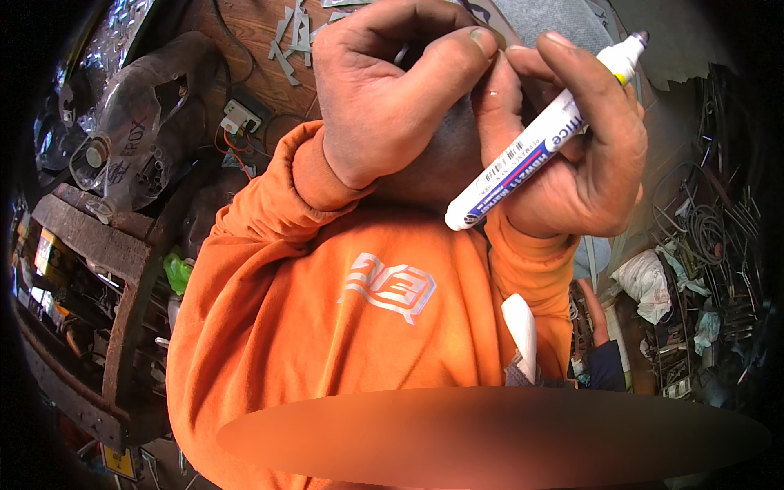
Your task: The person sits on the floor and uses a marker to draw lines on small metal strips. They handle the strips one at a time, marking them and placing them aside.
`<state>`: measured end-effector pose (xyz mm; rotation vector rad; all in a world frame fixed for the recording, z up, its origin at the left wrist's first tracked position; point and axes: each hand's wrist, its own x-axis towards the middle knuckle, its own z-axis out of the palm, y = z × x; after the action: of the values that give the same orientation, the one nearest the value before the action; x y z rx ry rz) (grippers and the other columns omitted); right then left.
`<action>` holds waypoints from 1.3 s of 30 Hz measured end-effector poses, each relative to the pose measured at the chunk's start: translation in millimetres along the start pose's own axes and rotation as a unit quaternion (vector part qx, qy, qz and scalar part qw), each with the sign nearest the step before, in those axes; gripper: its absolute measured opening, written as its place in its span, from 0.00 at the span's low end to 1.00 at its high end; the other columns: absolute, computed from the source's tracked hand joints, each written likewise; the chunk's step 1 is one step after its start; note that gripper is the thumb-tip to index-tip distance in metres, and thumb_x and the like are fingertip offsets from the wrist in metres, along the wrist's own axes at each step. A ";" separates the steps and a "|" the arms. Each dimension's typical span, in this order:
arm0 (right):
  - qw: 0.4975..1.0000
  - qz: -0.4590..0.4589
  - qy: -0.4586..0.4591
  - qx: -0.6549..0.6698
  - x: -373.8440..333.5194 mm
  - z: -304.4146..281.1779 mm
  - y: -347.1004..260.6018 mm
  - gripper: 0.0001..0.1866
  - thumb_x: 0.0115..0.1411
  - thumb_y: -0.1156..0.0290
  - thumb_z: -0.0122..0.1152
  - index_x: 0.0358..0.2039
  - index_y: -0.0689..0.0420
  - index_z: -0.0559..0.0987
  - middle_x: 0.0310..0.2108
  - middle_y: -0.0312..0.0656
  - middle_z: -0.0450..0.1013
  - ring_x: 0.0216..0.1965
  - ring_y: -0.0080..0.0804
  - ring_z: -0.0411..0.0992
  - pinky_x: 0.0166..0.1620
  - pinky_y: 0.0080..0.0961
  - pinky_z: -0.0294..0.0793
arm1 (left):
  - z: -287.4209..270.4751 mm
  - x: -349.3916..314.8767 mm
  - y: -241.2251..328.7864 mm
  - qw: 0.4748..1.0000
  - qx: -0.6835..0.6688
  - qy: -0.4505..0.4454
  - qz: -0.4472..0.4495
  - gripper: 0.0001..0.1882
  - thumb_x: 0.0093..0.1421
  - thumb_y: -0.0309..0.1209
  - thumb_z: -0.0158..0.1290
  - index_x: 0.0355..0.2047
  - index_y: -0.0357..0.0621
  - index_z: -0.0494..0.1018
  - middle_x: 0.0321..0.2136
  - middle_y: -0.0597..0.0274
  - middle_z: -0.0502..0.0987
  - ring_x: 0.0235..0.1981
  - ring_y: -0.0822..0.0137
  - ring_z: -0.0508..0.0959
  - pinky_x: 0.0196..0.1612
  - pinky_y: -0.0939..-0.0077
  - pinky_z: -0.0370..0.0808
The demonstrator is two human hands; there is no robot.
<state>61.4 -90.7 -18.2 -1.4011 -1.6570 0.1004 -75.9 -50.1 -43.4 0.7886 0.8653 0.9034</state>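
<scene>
The right hand (592, 180) grips a white marker (514, 159), one finger crossing over its barrel and pressing it toward the palm. The marker slants across that hand: its dark-tipped end points up and away to the right, its white butt end down toward the chest of the orange sweatshirt (327, 302). A yellow ring shows near the tip, and a blue and red band runs along the barrel.

The left hand (388, 110) is beside it, fingers curled inward and thumb stretched toward the right hand. The left thumb tip is close against the right fingertips. Something small may sit between them, but the fingers hide it, so I cannot tell whether the left hand pinches anything.

Beyond the left hand, grey strips (294, 41) lie loosely scattered on the wood-grain surface (237, 53), toward its far edge in view. Nearer, left of the left wrist, is a white box (239, 117) with orange wires. Grey cloth (543, 20) spreads beyond the right hand.

At the left, a cut clear bottle (131, 122) lies by the far edge of a brown frame (90, 233); a green bag (176, 272) is just beside the frame's right edge. Well to the right are a wire coil (706, 233) and a crumpled white sack (645, 282).
</scene>
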 end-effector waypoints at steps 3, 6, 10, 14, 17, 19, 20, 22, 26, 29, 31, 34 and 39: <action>0.999 0.040 0.027 -0.001 1.4 -1.4 -0.1 0.26 0.48 0.88 0.77 0.48 0.68 0.77 0.38 0.50 0.80 0.36 0.31 0.83 0.39 0.21 0.86 | 1.5 1.5 -1.2 1.000 0.008 0.001 0.027 0.04 0.63 0.20 0.57 0.34 0.29 0.78 0.29 0.58 0.82 0.29 0.75 0.79 0.34 0.81 0.75; 1.000 0.015 0.013 0.013 0.0 1.7 0.2 0.26 0.48 0.89 0.76 0.48 0.68 0.77 0.39 0.50 0.81 0.36 0.31 0.83 0.40 0.21 0.86 | 2.3 1.8 -1.5 1.000 0.012 0.003 0.017 0.04 0.63 0.20 0.57 0.33 0.29 0.78 0.27 0.59 0.82 0.28 0.76 0.78 0.32 0.81 0.75; 0.999 0.029 0.037 0.004 -0.2 2.0 6.0 0.26 0.48 0.89 0.76 0.49 0.68 0.77 0.38 0.50 0.81 0.36 0.30 0.83 0.40 0.20 0.86 | 4.5 1.0 -1.6 1.000 0.010 0.016 0.014 0.04 0.63 0.20 0.57 0.31 0.29 0.78 0.26 0.59 0.81 0.26 0.76 0.78 0.31 0.82 0.74; 1.000 0.016 0.004 -0.027 0.9 -1.4 3.0 0.27 0.48 0.89 0.77 0.49 0.67 0.77 0.37 0.49 0.81 0.35 0.30 0.83 0.40 0.20 0.86 | 8.0 0.5 0.0 1.000 0.009 0.028 0.000 0.04 0.62 0.20 0.57 0.30 0.30 0.78 0.25 0.60 0.81 0.26 0.76 0.77 0.30 0.82 0.74; 0.998 0.045 -0.002 -0.048 0.9 -1.9 -5.4 0.28 0.47 0.89 0.77 0.50 0.67 0.78 0.36 0.49 0.81 0.35 0.30 0.82 0.41 0.20 0.85 | 10.3 1.6 1.8 0.999 -0.005 0.042 -0.005 0.05 0.62 0.21 0.58 0.30 0.30 0.78 0.25 0.60 0.81 0.25 0.76 0.77 0.29 0.82 0.73; 0.998 0.065 0.017 -0.011 1.5 -1.3 -5.8 0.27 0.48 0.88 0.77 0.49 0.67 0.78 0.35 0.48 0.82 0.35 0.29 0.82 0.42 0.20 0.84 | 10.3 3.3 3.2 0.999 0.006 0.044 -0.010 0.05 0.62 0.22 0.58 0.29 0.31 0.77 0.24 0.60 0.81 0.24 0.76 0.77 0.29 0.82 0.73; 0.995 0.086 0.041 0.033 2.1 -1.4 -3.0 0.26 0.48 0.88 0.77 0.49 0.66 0.79 0.35 0.47 0.82 0.35 0.28 0.82 0.42 0.19 0.83 | 9.7 4.4 3.6 0.999 0.019 0.043 -0.016 0.06 0.62 0.22 0.58 0.29 0.31 0.77 0.24 0.60 0.81 0.24 0.76 0.77 0.28 0.82 0.73; 0.997 0.038 0.043 0.058 2.5 -3.0 4.6 0.23 0.48 0.87 0.75 0.46 0.67 0.79 0.33 0.46 0.80 0.33 0.29 0.80 0.39 0.20 0.81 | 9.0 6.0 2.8 0.999 0.022 0.036 -0.008 0.05 0.62 0.23 0.58 0.30 0.31 0.78 0.24 0.60 0.81 0.23 0.76 0.76 0.28 0.82 0.73; 0.997 -0.013 0.034 0.072 1.4 -5.5 16.1 0.20 0.49 0.88 0.72 0.44 0.69 0.79 0.32 0.46 0.79 0.31 0.29 0.78 0.36 0.22 0.80 | 9.2 7.5 -2.1 0.999 -0.027 0.030 0.020 0.05 0.63 0.22 0.57 0.31 0.31 0.78 0.25 0.59 0.82 0.24 0.75 0.77 0.29 0.82 0.74; 0.996 -0.025 0.070 0.039 -1.1 -0.9 12.0 0.21 0.48 0.89 0.72 0.44 0.70 0.79 0.32 0.47 0.79 0.31 0.29 0.78 0.36 0.22 0.80 | 8.2 6.8 -3.3 0.999 -0.014 0.025 0.023 0.05 0.64 0.21 0.57 0.31 0.31 0.78 0.26 0.59 0.82 0.25 0.75 0.78 0.30 0.82 0.74; 0.993 -0.074 0.082 0.034 2.9 2.9 14.9 0.21 0.49 0.88 0.73 0.44 0.69 0.79 0.32 0.47 0.80 0.31 0.30 0.79 0.36 0.22 0.79 | 8.2 8.3 -4.8 0.999 -0.010 0.012 0.041 0.05 0.64 0.21 0.57 0.31 0.31 0.78 0.26 0.59 0.82 0.25 0.75 0.78 0.30 0.82 0.74; 0.990 -0.110 0.084 -0.002 6.4 5.2 15.0 0.20 0.51 0.85 0.74 0.44 0.67 0.80 0.31 0.47 0.80 0.31 0.32 0.79 0.35 0.23 0.79 | 9.3 9.2 -7.4 0.998 -0.031 0.019 0.053 0.05 0.63 0.21 0.56 0.30 0.32 0.79 0.26 0.59 0.82 0.25 0.76 0.78 0.30 0.82 0.74; 0.987 -0.117 0.090 -0.064 9.3 3.0 9.6 0.17 0.53 0.83 0.75 0.43 0.64 0.80 0.29 0.45 0.81 0.29 0.32 0.80 0.34 0.24 0.79 | 9.2 6.7 -7.9 0.999 -0.033 0.015 0.035 0.05 0.64 0.21 0.56 0.31 0.32 0.78 0.26 0.59 0.83 0.25 0.75 0.78 0.30 0.81 0.75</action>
<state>67.2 -78.4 -20.1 -1.2577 -1.6849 -0.2644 -63.0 -49.1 -48.1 0.7531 0.8344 1.0044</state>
